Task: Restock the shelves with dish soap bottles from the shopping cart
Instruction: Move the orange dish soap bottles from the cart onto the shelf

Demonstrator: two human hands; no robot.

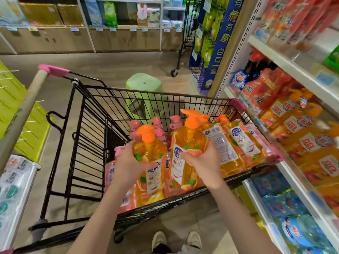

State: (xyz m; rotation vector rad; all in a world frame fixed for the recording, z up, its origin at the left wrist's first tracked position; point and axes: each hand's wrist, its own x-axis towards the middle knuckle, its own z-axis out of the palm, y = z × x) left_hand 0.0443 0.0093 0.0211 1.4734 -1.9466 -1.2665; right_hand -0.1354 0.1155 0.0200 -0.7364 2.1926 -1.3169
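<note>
Your left hand (128, 162) wraps its fingers around one orange dish soap bottle (150, 158), and your right hand (203, 160) grips a second orange bottle (187, 143), both held upright above the black wire shopping cart (86, 136). In the cart's basket behind them lie more orange bottles (236, 143) beside pink pump bottles (157, 125). To your right, the shelves (293, 176) carry rows of orange bottles. Beyond the cart stands a green plastic stool (145, 88).
</note>
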